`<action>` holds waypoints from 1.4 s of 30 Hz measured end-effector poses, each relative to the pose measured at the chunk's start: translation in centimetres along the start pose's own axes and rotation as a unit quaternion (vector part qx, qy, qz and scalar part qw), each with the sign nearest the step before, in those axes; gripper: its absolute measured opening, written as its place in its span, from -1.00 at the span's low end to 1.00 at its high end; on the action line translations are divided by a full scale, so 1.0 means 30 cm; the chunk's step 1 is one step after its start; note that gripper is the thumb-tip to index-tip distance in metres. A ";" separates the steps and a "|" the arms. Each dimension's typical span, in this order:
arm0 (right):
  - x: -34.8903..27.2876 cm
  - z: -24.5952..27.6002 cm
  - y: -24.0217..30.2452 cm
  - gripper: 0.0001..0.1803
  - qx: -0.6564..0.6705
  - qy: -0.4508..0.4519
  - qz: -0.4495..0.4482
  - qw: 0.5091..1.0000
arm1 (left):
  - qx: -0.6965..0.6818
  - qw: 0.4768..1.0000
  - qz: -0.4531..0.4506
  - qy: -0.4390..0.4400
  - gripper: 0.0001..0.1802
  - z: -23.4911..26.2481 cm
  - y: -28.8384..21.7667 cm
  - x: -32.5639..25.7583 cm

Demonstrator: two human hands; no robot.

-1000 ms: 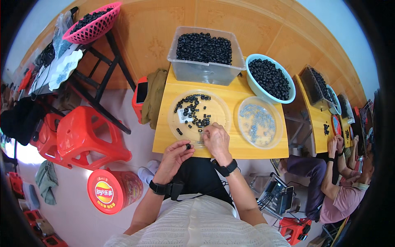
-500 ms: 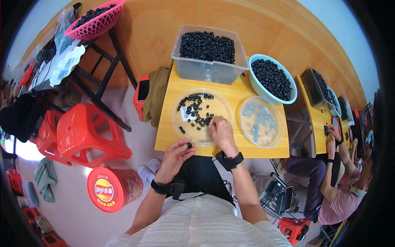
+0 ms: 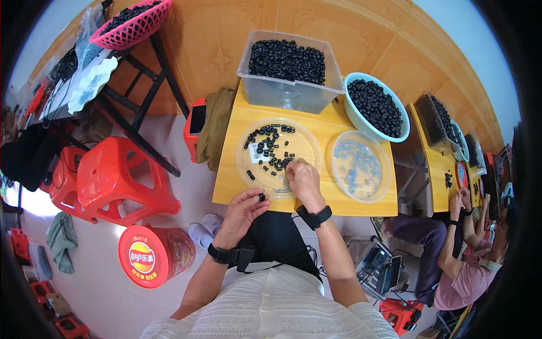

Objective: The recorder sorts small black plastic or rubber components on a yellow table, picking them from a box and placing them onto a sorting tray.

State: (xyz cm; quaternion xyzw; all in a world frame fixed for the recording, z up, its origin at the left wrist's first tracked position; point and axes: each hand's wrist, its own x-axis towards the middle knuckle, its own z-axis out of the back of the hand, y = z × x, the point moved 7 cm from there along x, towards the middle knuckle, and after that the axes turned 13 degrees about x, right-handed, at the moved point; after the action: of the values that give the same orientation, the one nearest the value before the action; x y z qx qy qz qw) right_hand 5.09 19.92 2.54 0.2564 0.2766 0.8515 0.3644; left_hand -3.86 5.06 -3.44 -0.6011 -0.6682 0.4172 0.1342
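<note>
Head view: hands (image 3: pixel 240 217) apart, curled, right one (image 3: pixel 305 183) over tray (image 3: pixel 304 142)

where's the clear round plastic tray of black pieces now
In the head view, the clear round tray sits left of centre on the yellow tabletop, nearer than the clear rectangular bin, the right hand over its near right part.

In front of me is a yellow tabletop (image 3: pixel 328 120). On it stand a clear rectangular box (image 3: pixel 288 97) at the far edge, a light blue basin (image 3: pixel 358 119) to its right and, nearer me, a left round tray (image 3: pixel 299 138) beside a right round tray (image 3: pixel 379 189).
</note>
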 end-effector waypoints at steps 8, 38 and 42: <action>0.019 0.009 -0.025 -0.91 0.013 -0.014 0.010 1.000 | 0.003 1.000 0.000 -0.005 -0.77 0.004 -0.001 -0.005; 0.041 0.075 -0.057 -0.82 -0.019 0.095 0.153 0.983 | 0.005 1.000 0.004 0.001 -0.77 0.011 0.020 0.002; 0.043 0.076 -0.042 -0.82 -0.020 0.123 0.155 0.980 | 0.006 1.000 0.007 -0.006 -0.77 0.013 0.022 -0.001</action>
State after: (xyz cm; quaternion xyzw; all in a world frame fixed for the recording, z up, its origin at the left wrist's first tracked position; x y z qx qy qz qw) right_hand 6.36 22.29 3.64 0.1818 0.2595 0.9279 0.1963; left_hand -3.65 4.83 -4.13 -0.6024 -0.6626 0.4254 0.1310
